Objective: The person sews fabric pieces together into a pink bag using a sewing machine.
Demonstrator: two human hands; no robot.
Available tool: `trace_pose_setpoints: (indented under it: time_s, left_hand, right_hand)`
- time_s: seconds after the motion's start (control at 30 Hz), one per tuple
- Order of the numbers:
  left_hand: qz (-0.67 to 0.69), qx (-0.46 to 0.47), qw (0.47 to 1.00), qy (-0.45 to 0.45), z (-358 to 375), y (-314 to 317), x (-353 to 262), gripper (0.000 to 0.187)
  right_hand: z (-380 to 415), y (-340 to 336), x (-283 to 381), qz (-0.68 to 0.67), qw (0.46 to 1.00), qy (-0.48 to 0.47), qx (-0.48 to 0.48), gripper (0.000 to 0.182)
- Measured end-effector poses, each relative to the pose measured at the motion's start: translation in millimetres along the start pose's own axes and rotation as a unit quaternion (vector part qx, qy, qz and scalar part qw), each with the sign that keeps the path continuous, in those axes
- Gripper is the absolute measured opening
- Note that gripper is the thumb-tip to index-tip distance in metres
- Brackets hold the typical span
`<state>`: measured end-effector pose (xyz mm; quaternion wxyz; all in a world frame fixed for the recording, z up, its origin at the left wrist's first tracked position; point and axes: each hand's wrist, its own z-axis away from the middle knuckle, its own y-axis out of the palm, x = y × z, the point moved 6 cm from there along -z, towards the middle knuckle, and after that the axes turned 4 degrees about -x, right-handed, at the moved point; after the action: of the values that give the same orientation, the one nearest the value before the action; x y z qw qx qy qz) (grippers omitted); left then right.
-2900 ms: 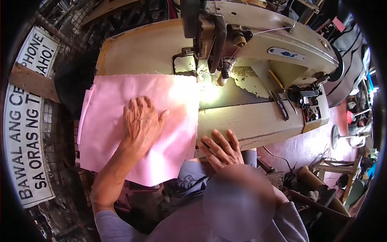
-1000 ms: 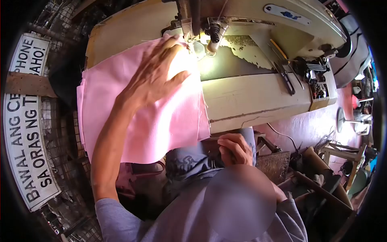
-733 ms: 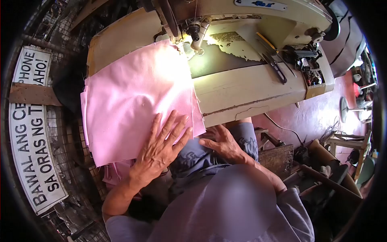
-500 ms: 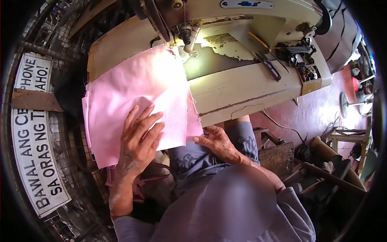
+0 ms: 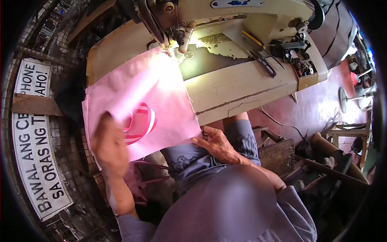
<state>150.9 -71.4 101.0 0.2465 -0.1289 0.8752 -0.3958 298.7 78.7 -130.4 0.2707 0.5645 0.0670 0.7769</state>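
A layered piece of pink fabric [image 5: 173,101] lies on the sewing machine bed, its upper end under the lit needle area of the sewing machine [image 5: 209,18]. My left hand [image 5: 111,145], smeared by motion, has the top layer lifted and folded back; its fingertips are hidden at the fabric. Between the layers shows a pink-and-white striped strap [image 5: 150,121], looped on the lower layer. At the fabric's lower right corner, my right hand [image 5: 213,140] pinches the edge between thumb and fingers.
Scissors [image 5: 264,64] and a yellow-edged cutter [image 5: 252,39] lie right of the needle. A parts tray [image 5: 304,66] sits at the table's right end. Wire mesh with a lettered sign [image 5: 34,141] borders the left side. Pink strapped pieces [image 5: 139,181] hang below the fabric.
My left hand has gone from lying spread on the fabric to lifting its top layer leftward, uncovering the striped strap. My right hand stays at the corner.
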Motion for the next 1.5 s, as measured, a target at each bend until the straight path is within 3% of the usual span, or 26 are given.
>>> trace_pose_setpoints:
  time_s: [0.03, 0.07, 0.13, 0.17, 0.23, 0.33, 0.43, 0.57, 0.67, 0.87, 1.17, 1.27, 1.5]
  left_hand:
    - [0.019, 0.056, 0.995, 0.076, 4.0, 11.8, -19.2, 0.009]
    - [-0.006, 0.097, 0.979, 0.177, 5.9, 31.8, -46.3, 0.019]
    - [-0.043, 0.231, 0.955, 0.182, 34.6, 74.9, -52.4, 0.023]
    - [-0.084, 0.242, 0.947, 0.194, 52.9, 91.3, -43.1, 0.024]
    - [-0.125, 0.226, 0.944, 0.206, 61.1, 96.2, -42.9, 0.026]
    - [-0.081, 0.144, 0.958, 0.233, 64.7, 96.0, -46.5, 0.029]
    - [-0.009, 0.129, 0.969, 0.211, 66.7, 101.0, -45.3, 0.033]
    - [0.003, 0.131, 0.965, 0.226, 70.2, 103.8, -50.3, 0.030]
    - [0.020, 0.134, 0.969, 0.208, 72.9, 108.5, -51.7, 0.038]
    - [0.013, 0.159, 0.958, 0.239, 74.6, 106.5, -57.2, 0.036]
    - [0.007, 0.164, 0.960, 0.229, 81.5, 106.9, -57.5, 0.041]
    - [0.004, 0.159, 0.961, 0.227, 83.1, 105.6, -56.7, 0.041]
    - [0.010, 0.137, 0.966, 0.220, 82.7, 101.2, -55.8, 0.040]
  right_hand:
    - [3.1, 0.4, 4.3, 0.004, 1.000, -0.007, 0.000, 0.026]
    - [5.7, 1.5, 9.5, 0.007, 1.000, -0.013, 0.001, 0.026]
    - [6.9, 2.4, 10.2, -0.007, 1.000, -0.017, 0.001, 0.026]
    - [7.1, 2.6, 6.5, -0.025, 1.000, -0.013, 0.000, 0.026]
    - [6.3, 0.8, 0.7, -0.038, 0.999, -0.020, -0.001, 0.026]
    - [8.9, 0.3, 3.9, 0.005, 1.000, -0.028, 0.002, 0.026]
    - [10.0, 0.8, 4.0, 0.002, 1.000, -0.013, 0.002, 0.026]
    - [17.5, 1.6, 16.3, 0.037, 0.999, -0.004, 0.007, 0.027]
    - [19.7, 1.9, 18.0, 0.039, 0.999, 0.021, -0.001, 0.027]
    - [15.1, 1.8, 13.1, 0.047, 0.998, -0.036, 0.001, 0.029]
    - [21.7, 6.5, 24.7, 0.058, 0.998, 0.000, 0.033, 0.031]
    - [26.1, 10.2, 25.2, -0.042, 0.996, -0.023, 0.081, 0.035]
    - [32.4, 10.5, 27.6, -0.064, 0.993, 0.028, 0.094, 0.035]
